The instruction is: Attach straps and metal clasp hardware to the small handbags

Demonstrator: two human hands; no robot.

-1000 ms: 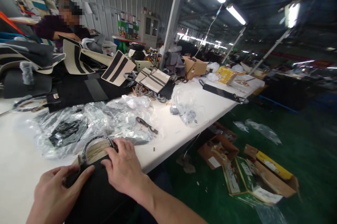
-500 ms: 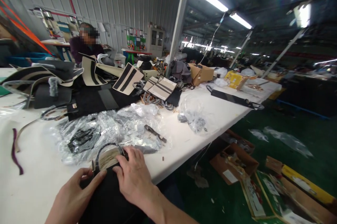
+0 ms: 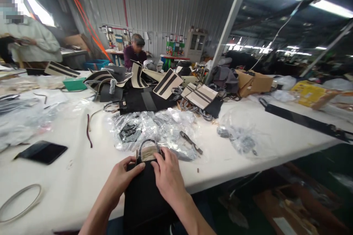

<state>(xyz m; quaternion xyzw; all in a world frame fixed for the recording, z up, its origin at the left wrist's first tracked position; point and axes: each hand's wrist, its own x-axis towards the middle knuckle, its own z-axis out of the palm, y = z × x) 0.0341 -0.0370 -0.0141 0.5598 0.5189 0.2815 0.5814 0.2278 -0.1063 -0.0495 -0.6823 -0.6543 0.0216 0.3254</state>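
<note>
A black handbag [image 3: 143, 202] rests at the table's near edge, its body toward me and its top pointing away. Its curved wrapped handle [image 3: 149, 141] arches over a beige inner part. My left hand [image 3: 121, 176] grips the left top corner, thumb on the black front and fingers behind the edge. At the right top corner my right hand [image 3: 169, 176] holds the bag, with fingertips near the handle's end; some of them are hidden. Just beyond the handle lies crumpled clear plastic [image 3: 160, 126] with a dark strip [image 3: 191, 143] on it.
Striped bag panels [image 3: 167, 83] and black pieces are heaped farther back on the white table [image 3: 74, 191]. A dark flat phone-like object [image 3: 44, 151] and a ring-shaped strip [image 3: 20, 202] lie left. Two people sit or stand behind. Open cartons [image 3: 292, 209] are on the floor at right.
My view has swung left, bringing the table's left side and a second person into sight. Both hands keep their hold at the top of the handbag.
</note>
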